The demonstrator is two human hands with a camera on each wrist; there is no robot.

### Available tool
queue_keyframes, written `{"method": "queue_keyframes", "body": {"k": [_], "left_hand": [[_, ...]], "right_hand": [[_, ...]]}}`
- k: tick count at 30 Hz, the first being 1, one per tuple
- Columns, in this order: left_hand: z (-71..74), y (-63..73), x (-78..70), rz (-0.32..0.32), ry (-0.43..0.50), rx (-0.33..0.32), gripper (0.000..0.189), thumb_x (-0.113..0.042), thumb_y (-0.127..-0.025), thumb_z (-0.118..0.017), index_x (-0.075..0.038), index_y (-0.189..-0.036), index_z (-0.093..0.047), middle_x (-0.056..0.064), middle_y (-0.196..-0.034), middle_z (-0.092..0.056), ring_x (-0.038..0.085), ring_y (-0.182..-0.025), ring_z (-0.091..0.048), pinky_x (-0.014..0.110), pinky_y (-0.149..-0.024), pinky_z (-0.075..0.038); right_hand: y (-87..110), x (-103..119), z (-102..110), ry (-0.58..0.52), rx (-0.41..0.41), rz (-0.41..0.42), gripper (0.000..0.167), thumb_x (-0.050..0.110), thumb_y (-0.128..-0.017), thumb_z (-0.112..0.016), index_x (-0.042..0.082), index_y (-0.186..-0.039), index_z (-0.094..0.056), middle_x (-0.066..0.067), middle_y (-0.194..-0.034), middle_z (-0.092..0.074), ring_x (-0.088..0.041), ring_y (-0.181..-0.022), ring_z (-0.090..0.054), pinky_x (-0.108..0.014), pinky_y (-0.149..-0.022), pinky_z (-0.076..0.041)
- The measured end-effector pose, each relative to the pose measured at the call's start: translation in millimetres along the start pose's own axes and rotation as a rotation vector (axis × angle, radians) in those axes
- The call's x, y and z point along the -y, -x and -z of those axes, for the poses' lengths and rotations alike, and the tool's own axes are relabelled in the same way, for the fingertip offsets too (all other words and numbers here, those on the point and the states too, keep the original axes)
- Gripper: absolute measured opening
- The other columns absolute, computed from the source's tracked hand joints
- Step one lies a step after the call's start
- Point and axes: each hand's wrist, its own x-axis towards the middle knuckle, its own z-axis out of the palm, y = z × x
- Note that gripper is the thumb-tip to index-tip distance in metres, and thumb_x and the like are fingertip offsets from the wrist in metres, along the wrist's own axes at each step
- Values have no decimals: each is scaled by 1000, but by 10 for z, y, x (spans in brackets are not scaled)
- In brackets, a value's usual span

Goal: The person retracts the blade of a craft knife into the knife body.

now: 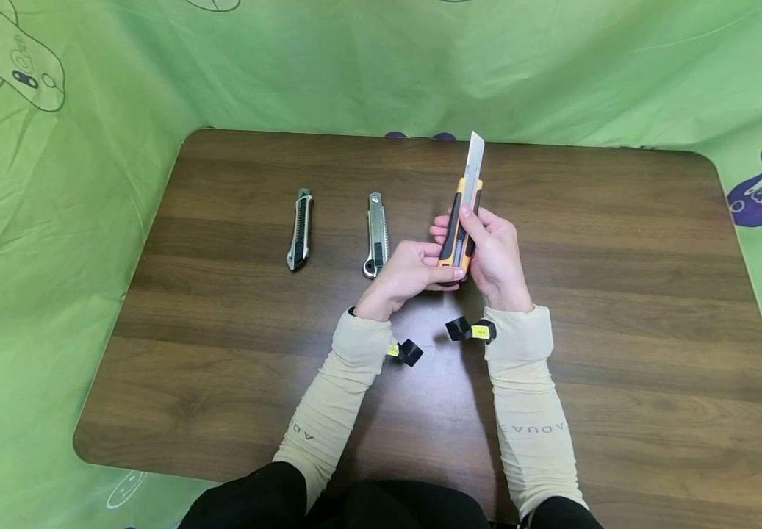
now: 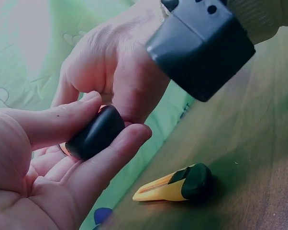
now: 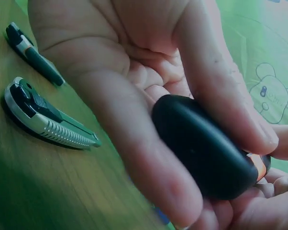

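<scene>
Both hands hold an orange-and-black utility knife (image 1: 453, 231) above the table, its wide blade (image 1: 474, 167) extended and pointing away from the body. My left hand (image 1: 407, 273) pinches the black end cap (image 2: 97, 134) between thumb and fingers. Higher up the handle, my right hand (image 1: 501, 257) grips it, with the thumb laid along its front and the fingers behind. Left of the hands, a silver utility knife (image 1: 377, 231) lies on the table. Another silver-and-black utility knife (image 1: 300, 229) lies farther left.
A yellow utility knife (image 2: 170, 187) with a dark end lies on the wooden table (image 1: 619, 294), hidden from the head view. Green printed cloth (image 1: 381, 66) hangs around the table's back and sides. Black cameras (image 1: 410, 353) are strapped to both wrists.
</scene>
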Motion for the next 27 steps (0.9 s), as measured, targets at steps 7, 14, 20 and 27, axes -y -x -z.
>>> {"method": "queue_keyframes", "body": {"k": [7, 14, 20, 27], "left_hand": [[4, -8, 19, 4, -13, 0, 30, 9, -84, -66, 16, -113, -61, 33, -107, -65, 10, -68, -67, 33, -76, -62], [3, -5, 7, 0, 1, 16, 32, 10, -86, -64, 16, -116, -59, 36, -112, -61, 9, -69, -68, 34, -78, -62], [16, -2, -1, -12, 21, 25, 31, 10, -86, -64, 16, -116, -59, 37, -113, -61, 10, -70, -68, 34, -78, -62], [41, -10, 0, -30, 35, 31, 31, 10, -85, -64, 17, -115, -60, 36, -112, -62, 13, -75, -69, 35, -80, -62]], "right_hand": [[13, 22, 12, -36, 22, -8, 12, 6, -97, -55, -1, -101, -65, -12, -83, -74, -21, -73, -72, -31, -74, -63], [23, 35, 6, -40, 54, 12, 14, 1, -97, -53, 1, -102, -66, -11, -86, -74, -21, -72, -70, -29, -74, -62], [21, 30, 0, -45, 94, 53, 16, -2, -95, -54, -8, -109, -59, -13, -90, -73, -22, -77, -71, -30, -77, -62], [37, 31, 14, -53, 173, 103, 19, -9, -94, -49, -7, -111, -58, -14, -99, -73, -22, -89, -71, -32, -84, -61]]}}
